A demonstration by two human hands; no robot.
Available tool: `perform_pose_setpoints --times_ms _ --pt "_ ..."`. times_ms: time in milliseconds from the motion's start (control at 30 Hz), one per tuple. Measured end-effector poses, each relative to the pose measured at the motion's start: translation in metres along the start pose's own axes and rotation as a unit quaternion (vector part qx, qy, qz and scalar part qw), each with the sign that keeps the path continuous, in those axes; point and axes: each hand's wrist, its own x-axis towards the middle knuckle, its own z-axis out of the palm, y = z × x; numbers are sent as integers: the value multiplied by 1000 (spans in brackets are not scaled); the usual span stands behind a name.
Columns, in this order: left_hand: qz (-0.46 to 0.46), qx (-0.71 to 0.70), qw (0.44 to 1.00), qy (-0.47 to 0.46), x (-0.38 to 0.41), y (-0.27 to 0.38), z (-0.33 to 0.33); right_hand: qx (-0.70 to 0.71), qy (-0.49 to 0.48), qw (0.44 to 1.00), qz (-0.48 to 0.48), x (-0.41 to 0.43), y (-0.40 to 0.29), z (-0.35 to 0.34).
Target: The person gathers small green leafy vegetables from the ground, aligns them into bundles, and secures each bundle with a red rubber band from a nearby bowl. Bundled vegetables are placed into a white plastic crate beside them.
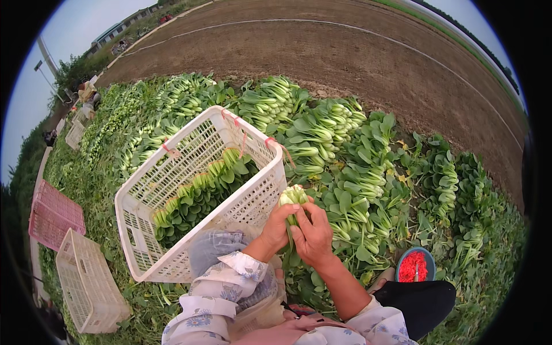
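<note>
A small bunch of bok choy point(293, 196) is between my two hands, its pale cut stem ends pointing up and its leaves hanging below. My left hand point(276, 226) grips it from the left, thumb against the stalks. From the right, my right hand point(314, 233) has its fingers closed about the same stalks. Just left of my hands, a white plastic crate point(258, 185) rests tilted against my knee. Inside it stands a row of bunched bok choy point(205, 189), leaves toward me. Pink ties are knotted on the crate's rim.
Rows of cut bok choy point(362, 181) lie across the ground ahead and right. A blue bowl point(432, 263) of red ties point(412, 265), holding a knife-like tool, sits by my right knee. At left are a white crate point(88, 284) and a pink crate point(58, 213). A person point(87, 92) crouches far left.
</note>
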Motion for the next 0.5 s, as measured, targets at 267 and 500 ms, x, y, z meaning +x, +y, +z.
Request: perform_pose_setpoints --times_ms 267,500 --pt "1 -40 999 -6 0 2 2 -67 26 997 -26 0 2 9" --pt "17 10 999 38 4 0 3 -63 14 998 -22 -1 -5 5"
